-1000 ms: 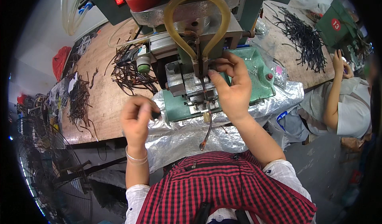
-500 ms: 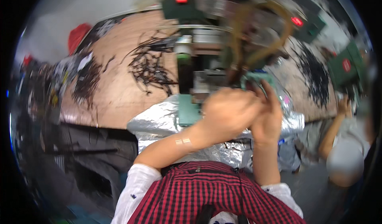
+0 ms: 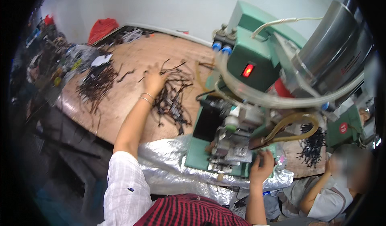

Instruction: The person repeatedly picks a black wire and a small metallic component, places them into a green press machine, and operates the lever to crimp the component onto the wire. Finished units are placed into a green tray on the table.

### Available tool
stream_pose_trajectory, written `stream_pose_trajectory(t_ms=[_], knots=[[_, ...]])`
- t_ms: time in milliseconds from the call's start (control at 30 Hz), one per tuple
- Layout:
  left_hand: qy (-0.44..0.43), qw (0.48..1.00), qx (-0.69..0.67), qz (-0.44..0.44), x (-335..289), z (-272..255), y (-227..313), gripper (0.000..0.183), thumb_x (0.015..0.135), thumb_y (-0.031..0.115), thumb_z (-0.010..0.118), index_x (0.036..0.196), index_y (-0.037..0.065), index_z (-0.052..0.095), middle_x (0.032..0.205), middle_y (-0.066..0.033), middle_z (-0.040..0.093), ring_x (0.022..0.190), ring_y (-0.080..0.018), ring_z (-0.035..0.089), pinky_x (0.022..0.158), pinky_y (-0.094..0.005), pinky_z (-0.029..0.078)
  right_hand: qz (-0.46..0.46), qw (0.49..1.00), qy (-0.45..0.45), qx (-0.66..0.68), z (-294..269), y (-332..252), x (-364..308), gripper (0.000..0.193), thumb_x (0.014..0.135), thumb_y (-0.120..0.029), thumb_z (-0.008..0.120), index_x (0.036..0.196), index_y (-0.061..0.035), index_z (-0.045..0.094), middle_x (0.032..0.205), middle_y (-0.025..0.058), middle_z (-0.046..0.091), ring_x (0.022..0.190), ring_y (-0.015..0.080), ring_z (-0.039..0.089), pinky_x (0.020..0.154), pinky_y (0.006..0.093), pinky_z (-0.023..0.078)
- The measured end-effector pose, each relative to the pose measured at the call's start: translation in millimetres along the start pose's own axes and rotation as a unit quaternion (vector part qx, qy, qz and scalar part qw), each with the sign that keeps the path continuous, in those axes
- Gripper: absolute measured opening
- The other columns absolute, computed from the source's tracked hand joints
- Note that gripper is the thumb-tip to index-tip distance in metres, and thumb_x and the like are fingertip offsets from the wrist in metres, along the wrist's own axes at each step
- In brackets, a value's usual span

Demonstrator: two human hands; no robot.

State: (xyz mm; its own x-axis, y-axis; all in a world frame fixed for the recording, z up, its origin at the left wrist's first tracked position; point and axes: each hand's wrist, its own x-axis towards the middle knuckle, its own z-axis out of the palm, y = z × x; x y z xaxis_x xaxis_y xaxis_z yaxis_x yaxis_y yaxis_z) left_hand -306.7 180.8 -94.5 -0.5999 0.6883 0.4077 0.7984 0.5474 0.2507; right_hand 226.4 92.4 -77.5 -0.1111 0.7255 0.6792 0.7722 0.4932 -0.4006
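Observation:
My left hand point(image 3: 155, 80) is stretched out over the wooden table, at the upper left edge of a loose pile of dark thin strips point(image 3: 173, 105). Its fingers look spread, and I see nothing held in them. My right hand point(image 3: 262, 169) is beside the metal working head point(image 3: 231, 151) of a green bench machine point(image 3: 197, 157). Its fingers are bent and apart over the machine's right side, with nothing visible in them. The machine carries a red-lit display point(image 3: 248, 69) and a looped yellowish hose point(image 3: 295, 121).
Another heap of dark strips point(image 3: 96, 85) lies on the left of the table point(image 3: 124, 117). Silver foil sheeting point(image 3: 173, 153) covers the front edge. A large metal cylinder point(image 3: 333, 51) and clear tubing point(image 3: 261, 101) rise at the right. A co-worker point(image 3: 329, 190) sits at the right beside more black strips point(image 3: 311, 147).
My hands were together in front of the machine; the left has moved away to the strip pile, the right stays by the machine. The view has turned left.

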Motion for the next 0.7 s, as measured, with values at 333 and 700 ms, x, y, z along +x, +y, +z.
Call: stream_pose_trajectory(t_ms=[333,700], knots=[[-0.192,0.977,-0.02,0.09,77,65,77,0.07,0.085,0.068,0.061,0.142,0.028,0.056,0.149,-0.012,0.05,0.135,-0.046,0.044,0.105,-0.0688,0.034,0.051,0.998,-0.036,-0.018,0,11,-2,0.015,0.088,-0.002,0.063,0.101,-0.0003,0.069,0.1,0.0155,0.068,0.093,0.0317,0.065,0.086,0.0401,0.049],[-0.215,0.951,-0.023,0.223,-24,-41,-1,0.035,0.097,0.038,0.059,0.124,0.018,0.071,0.125,-0.0069,0.07,0.114,-0.0326,0.064,0.106,-0.0504,0.043,0.083,0.995,-0.037,-0.036,-3,0,-3,0.015,0.088,-0.009,0.066,0.1,-0.0002,0.069,0.101,0.0204,0.07,0.102,0.0427,0.063,0.092,0.0476,0.049]])
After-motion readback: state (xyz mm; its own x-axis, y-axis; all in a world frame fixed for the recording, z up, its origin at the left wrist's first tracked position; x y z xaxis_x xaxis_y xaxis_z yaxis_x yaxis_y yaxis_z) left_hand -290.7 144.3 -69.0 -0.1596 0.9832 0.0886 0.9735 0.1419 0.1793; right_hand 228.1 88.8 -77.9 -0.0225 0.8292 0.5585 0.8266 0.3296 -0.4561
